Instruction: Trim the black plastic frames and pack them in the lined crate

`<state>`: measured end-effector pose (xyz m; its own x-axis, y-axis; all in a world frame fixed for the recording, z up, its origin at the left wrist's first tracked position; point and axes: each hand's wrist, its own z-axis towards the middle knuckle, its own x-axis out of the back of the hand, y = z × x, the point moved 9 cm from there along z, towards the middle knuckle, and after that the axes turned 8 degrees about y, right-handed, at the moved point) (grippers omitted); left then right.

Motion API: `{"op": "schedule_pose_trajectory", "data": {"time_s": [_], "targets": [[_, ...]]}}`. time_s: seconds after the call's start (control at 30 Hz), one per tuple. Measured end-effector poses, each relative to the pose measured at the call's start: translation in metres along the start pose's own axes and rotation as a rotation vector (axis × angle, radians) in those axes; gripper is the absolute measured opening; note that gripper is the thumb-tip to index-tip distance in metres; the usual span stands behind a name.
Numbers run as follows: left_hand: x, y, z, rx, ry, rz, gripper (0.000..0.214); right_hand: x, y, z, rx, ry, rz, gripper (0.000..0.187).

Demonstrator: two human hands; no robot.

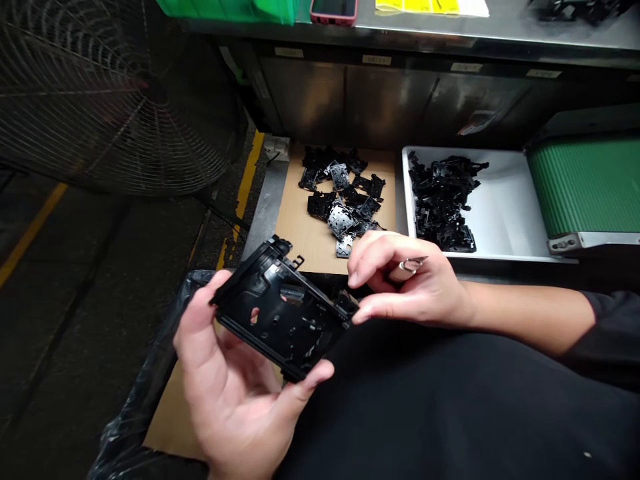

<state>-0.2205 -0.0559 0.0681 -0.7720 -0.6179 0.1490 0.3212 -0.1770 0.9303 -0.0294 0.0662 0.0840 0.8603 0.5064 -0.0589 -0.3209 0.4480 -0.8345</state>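
Watching for slips and nicks

Clasping black molded part (285,337) at 7 o'clock by its edges, between thumb and fingers of left hand (230,400). Curling right hand (430,290) around pointed tool (406,269), tip toward 3 o'clock, with thumb apparently on part's 3 o'clock corner. Could drop part through slippage of edge-only hold. Could nick skin or scratch surface by turning tip inward on regripping.
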Motion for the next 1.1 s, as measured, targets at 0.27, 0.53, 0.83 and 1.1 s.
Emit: {"op": "schedule_pose_trajectory", "data": {"time_s": [0.27, 0.53, 0.83, 1.1], "targets": [[0.011, -0.005, -0.008, 0.015, -0.061, -0.001, 0.118, -0.022, 0.003, 0.0, -0.017, -0.132, 0.005, 0.033], [0.004, -0.084, -0.05, 0.567, -0.051, -0.4, 0.091, -0.079, 0.028, -0.026, 0.06, -0.477, -0.151, 0.024], [0.11, -0.304, -0.088, 0.769, 0.178, 0.501, 0.062, -0.097, 0.132, -0.077, -0.406, -0.622, -0.371, 0.031], [0.088, -0.456, -0.115, 0.928, -0.151, 0.813, 0.042, -0.023, 0.177, -0.119, -0.638, -0.543, -0.688, 0.02]]}}
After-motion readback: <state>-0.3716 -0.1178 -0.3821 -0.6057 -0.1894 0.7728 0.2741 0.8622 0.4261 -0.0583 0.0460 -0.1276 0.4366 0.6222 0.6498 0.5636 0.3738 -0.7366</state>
